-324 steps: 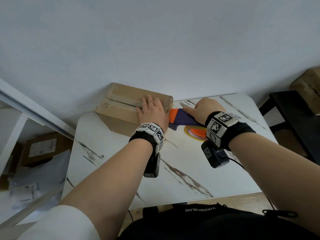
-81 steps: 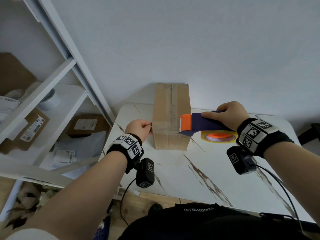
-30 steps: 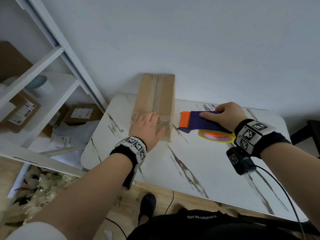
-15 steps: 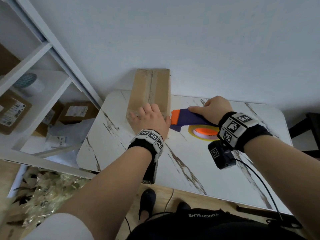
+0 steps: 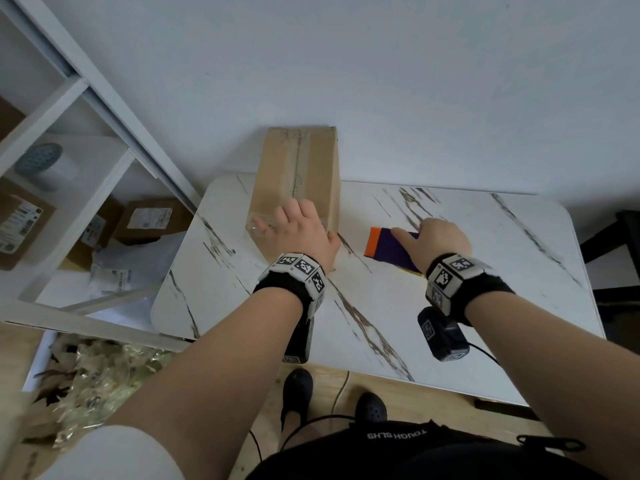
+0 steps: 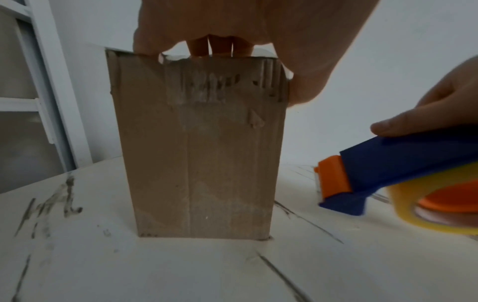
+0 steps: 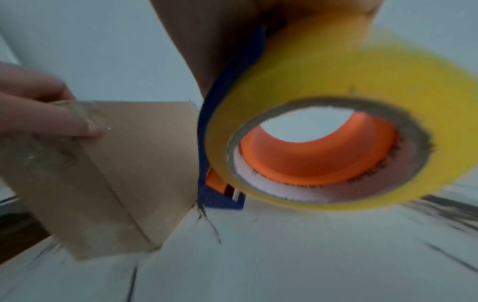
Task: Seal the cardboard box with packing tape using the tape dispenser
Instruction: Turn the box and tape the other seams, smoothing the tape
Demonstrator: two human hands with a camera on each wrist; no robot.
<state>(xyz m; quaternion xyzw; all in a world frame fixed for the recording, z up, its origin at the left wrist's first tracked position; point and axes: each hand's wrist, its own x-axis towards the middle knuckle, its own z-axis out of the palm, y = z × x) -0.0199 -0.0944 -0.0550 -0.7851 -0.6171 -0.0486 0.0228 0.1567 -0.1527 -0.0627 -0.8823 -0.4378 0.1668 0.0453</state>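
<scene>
A tall cardboard box point(image 5: 298, 171) stands at the back left of the marble table point(image 5: 450, 323), with clear tape along its top seam. My left hand point(image 5: 294, 232) lies flat over the near end of the box top and presses on a strip of tape across it, the thumb down the right side. To the right, clear of the box, my right hand point(image 5: 433, 240) grips the purple tape dispenser point(image 5: 388, 247) with its orange front end. Its yellow tape roll point(image 7: 336, 81) hangs just above the table. The left wrist view shows the box's front face point(image 6: 196, 153) and the dispenser point(image 6: 375, 173) beside it.
A white shelf unit point(image 5: 86, 133) stands left of the table, holding labelled parcels point(image 5: 145, 220) and a tape roll point(image 5: 45, 164). Dark furniture point(image 5: 620, 244) stands past the table's right edge. Crumpled packing material point(image 5: 97, 368) lies on the floor at the left.
My right hand has drawn the dispenser away from the box to the right, leaving a gap. My left hand stays on the near end of the box top.
</scene>
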